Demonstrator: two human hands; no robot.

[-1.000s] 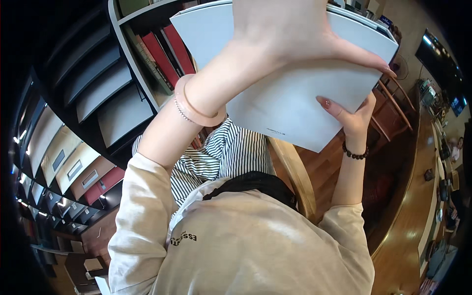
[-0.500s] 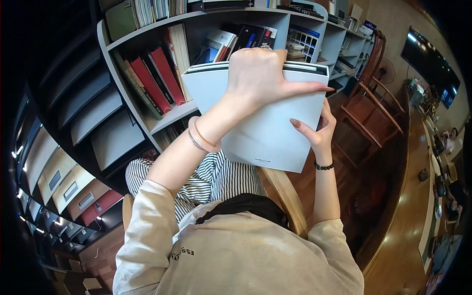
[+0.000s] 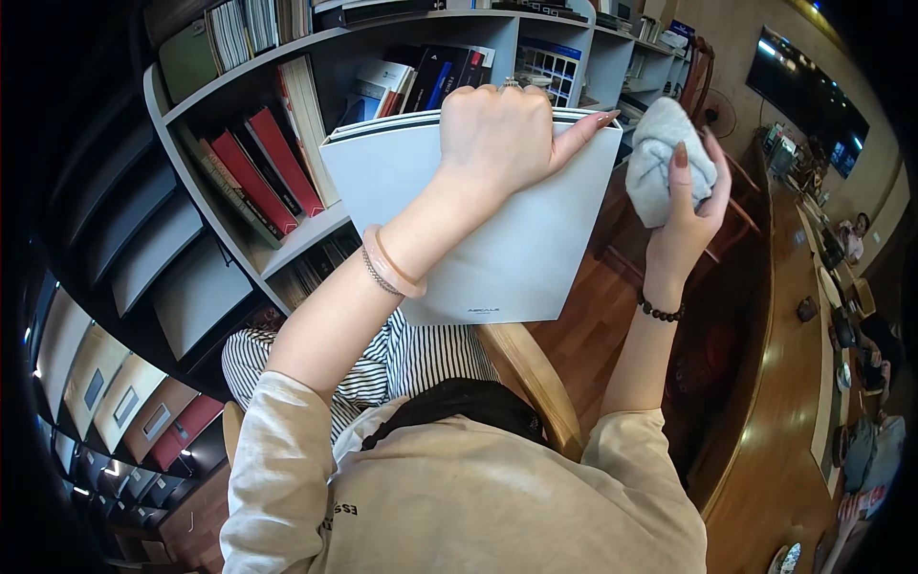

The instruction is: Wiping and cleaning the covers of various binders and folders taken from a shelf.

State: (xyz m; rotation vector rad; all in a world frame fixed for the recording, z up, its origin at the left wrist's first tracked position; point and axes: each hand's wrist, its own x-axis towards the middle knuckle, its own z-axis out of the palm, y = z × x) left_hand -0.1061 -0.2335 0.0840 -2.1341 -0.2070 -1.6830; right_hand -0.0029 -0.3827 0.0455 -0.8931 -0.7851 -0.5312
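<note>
A large white book or binder [image 3: 497,249] with a hard cover stands upright in front of me, over my lap. My left hand [image 3: 502,139] is closed over its top edge, the thumb lying along the edge toward the right corner. The fingers go behind the cover and are mostly hidden. To the right of the book, apart from it, my right hand [image 3: 690,206] holds a crumpled light grey cloth [image 3: 660,158]. Its thumb presses on the near side of the cloth and the fingers wrap behind it.
A grey bookshelf [image 3: 325,230] holding red books [image 3: 258,163] and other volumes stands ahead. Dark display shelves [image 3: 167,253] are at the left. A long wooden table [image 3: 736,421] runs along the right. Beneath me is a wooden chair arm [image 3: 535,383]. Another person [image 3: 854,234] is far right.
My right hand has come off the book's right edge and moved up and right, bringing the grey cloth into sight. My left hand still grips the top edge.
</note>
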